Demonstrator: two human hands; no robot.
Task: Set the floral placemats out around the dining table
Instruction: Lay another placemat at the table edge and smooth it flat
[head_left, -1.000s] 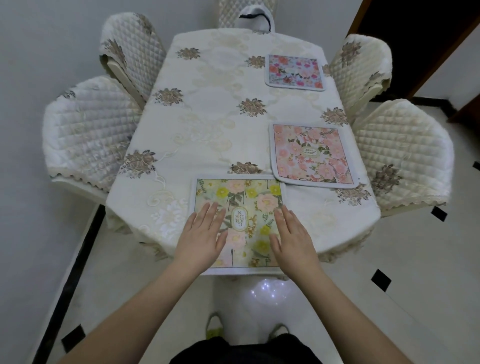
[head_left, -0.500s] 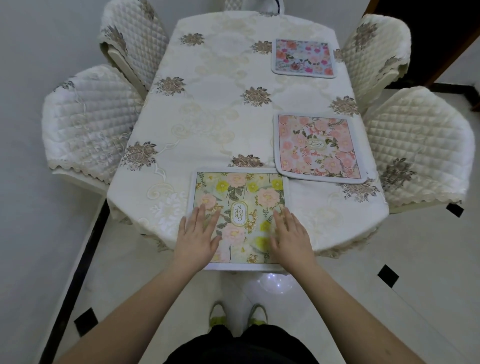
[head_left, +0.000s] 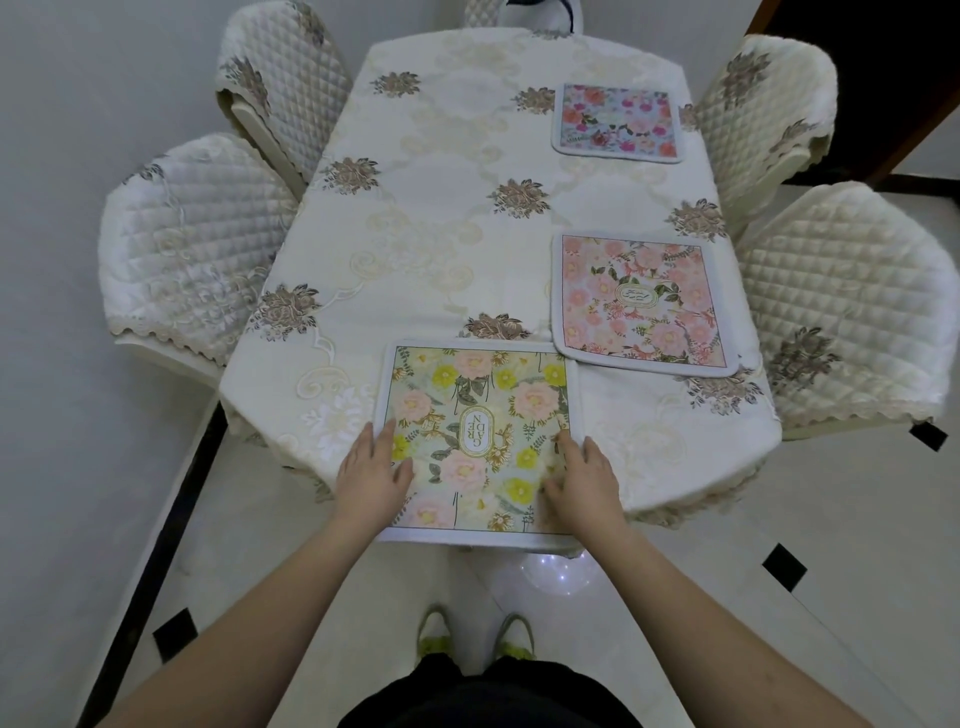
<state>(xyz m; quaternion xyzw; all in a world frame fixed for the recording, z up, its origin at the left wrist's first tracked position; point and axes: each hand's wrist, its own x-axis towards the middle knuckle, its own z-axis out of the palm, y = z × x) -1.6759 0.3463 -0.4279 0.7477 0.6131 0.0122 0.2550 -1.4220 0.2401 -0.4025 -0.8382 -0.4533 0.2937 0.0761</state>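
A green and yellow floral placemat (head_left: 475, 415) lies at the near end of the dining table (head_left: 441, 218), its near edge overhanging the table end. My left hand (head_left: 371, 470) rests flat on its left edge. My right hand (head_left: 582, 475) presses its right edge with fingers slightly bent. A pink floral placemat (head_left: 641, 304) lies on the right side of the table. A blue and pink floral placemat (head_left: 617, 123) lies further back on the right.
The table wears a cream embroidered cloth. Quilted cream chairs stand at the left front (head_left: 192, 244), left back (head_left: 283, 78), right front (head_left: 852, 306) and right back (head_left: 763, 109), and one at the far end. A grey wall runs along the left. My feet (head_left: 475, 631) stand on pale tiles.
Both hands have slid apart from the middle of the green placemat to its left and right edges and drawn a little toward me. The placemat stays in place.
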